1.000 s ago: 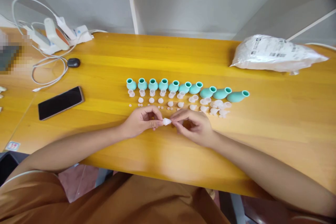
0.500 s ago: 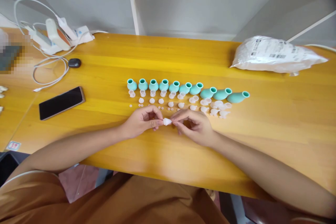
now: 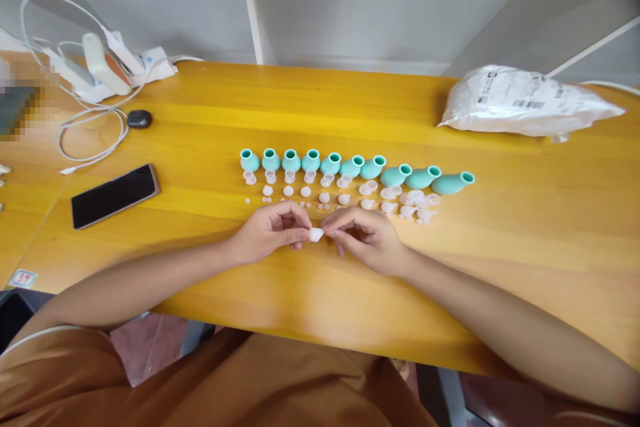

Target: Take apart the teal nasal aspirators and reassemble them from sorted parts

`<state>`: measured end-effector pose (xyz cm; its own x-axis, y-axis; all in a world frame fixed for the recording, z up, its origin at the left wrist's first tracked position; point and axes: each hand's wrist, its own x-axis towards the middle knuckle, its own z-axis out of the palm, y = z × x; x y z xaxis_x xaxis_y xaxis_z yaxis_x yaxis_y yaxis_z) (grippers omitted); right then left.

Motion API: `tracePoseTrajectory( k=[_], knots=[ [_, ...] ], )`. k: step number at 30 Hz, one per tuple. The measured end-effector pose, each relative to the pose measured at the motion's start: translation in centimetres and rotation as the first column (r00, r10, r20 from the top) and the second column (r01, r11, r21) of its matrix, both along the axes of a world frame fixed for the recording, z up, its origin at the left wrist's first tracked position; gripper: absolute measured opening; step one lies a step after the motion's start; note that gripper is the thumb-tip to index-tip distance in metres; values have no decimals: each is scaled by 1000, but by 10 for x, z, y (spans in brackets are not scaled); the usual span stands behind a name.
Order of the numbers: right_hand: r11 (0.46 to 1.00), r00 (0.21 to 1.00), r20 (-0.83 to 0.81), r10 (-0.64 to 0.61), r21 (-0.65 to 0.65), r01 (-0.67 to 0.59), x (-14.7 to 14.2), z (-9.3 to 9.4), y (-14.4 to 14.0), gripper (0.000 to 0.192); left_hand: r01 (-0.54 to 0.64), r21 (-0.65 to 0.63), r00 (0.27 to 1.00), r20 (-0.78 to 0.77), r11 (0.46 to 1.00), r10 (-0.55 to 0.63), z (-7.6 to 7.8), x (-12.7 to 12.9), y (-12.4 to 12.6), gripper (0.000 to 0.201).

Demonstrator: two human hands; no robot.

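- Fingertips of left hand [image 3: 267,232] and right hand [image 3: 367,240] pinch one small white translucent plastic piece [image 3: 315,234] between them, just above the yellow wooden table [image 3: 525,233].
- Beyond both hands: scattered small white caps [image 3: 345,199], then a row of teal rubber bulbs [image 3: 350,167].

- Just beyond the left hand [image 3: 267,235] and the right hand [image 3: 367,240], rows of small translucent white plastic caps [image 3: 345,199] crowd the yellow wooden table [image 3: 320,107].
- Behind the caps, a line of teal rubber bulbs [image 3: 353,165] bars a straight reach forward.
- Bare wood lies near each hand's outer side and towards the table's near edge.
- Far left: a black flat phone [image 3: 115,195].
- Far right, beyond: a white crinkled plastic bag [image 3: 525,101].
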<state>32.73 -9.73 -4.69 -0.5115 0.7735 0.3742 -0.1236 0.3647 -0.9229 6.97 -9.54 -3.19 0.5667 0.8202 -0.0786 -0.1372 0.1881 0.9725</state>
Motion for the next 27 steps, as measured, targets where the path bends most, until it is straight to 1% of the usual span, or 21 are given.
tracePoseTrajectory(
  k=[5,8,11,13,16,21,24,27],
  knots=[
    [999,999,43,-28,18,27,1,-2,0,4,5,10,1000,14,1000,-5,1,0,-1,36],
    [998,994,98,-52,32,49,2,-3,-1,9,7,10,1000,24,1000,-7,2,1,-1,36],
    [996,988,142,-60,72,50,2,-2,-1,15,13,9,999,31,1000,-13,3,1,-1,37],
    [993,981,183,-58,112,38,2,0,-1,17,20,6,1000,24,1000,-20,4,1,-1,37],
    [985,968,244,-53,171,10,0,1,2,13,40,12,999,9,999,-40,4,1,-1,33],
    [967,948,317,7,241,-88,-1,1,5,9,142,26,989,-34,990,-141,4,0,-2,31],
    [957,934,357,15,266,-117,-1,2,4,9,169,84,979,-126,982,-158,5,-1,-3,31],
    [938,922,388,-3,321,-132,-1,3,4,11,201,210,964,-217,957,-155,5,-2,-3,28]
  ],
)
